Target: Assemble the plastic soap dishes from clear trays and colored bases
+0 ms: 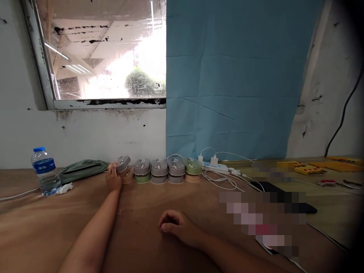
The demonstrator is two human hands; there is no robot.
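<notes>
At the left end of a row of small rounded boxes, my left hand (113, 177) has its fingers wrapped against the side of a grey box (123, 163). This box has a metal clasp-like piece on top and sits tilted over a tan box (128, 175). To its right stand more stacked pairs: a grey box on a green box (142, 178), two all-grey pairs (159, 178), and a green box (192, 165) on a tan one. My right hand (174, 225) rests on the table in front, loosely curled, with nothing visible in it.
A water bottle (44, 170), crumpled tissue (65, 188) and green pouch (83, 170) lie left of the boxes. A white power strip (214, 167) with cables is at right, beside a black flat object (284, 195). Yellow pieces (305, 169) and pixelated areas are farther right.
</notes>
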